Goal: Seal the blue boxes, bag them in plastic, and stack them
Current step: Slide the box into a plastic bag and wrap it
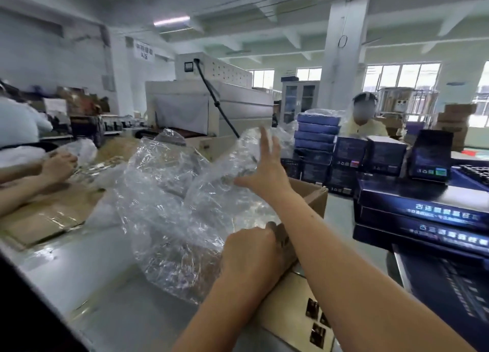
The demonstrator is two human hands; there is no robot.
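Closest to us sits the cardboard carton at the near right edge of the table, flaps open; a heap of clear plastic bags spills from it across the table's middle; our left hand has its fingers curled down into the near side of that heap by the carton's rim, gripping film (how much, we cannot tell; the knuckles hide it); our right hand is raised over the carton's far side, fingers spread and straight, thumb out sideways against a lifted fold of plastic, touching rather than pinching; neither hand holds a box.

Blue boxes lie stacked flat beside the table's right edge, near our right forearm; further blue boxes are piled toward the far right corner. We judge the step in hand to be bagging, at its very start: picking one bag out of the heap; whether the near stack is sealed we cannot confirm. Next move, as we read it, calls for parting a single bag from the tangle, finding its mouth, holding it open with one hand while the other fetches a box from the right-hand stack; thin film clings, so two bags may lift together.

Another person's hands work plastic at the left edge; a shrink tunnel stands beyond the far edge.
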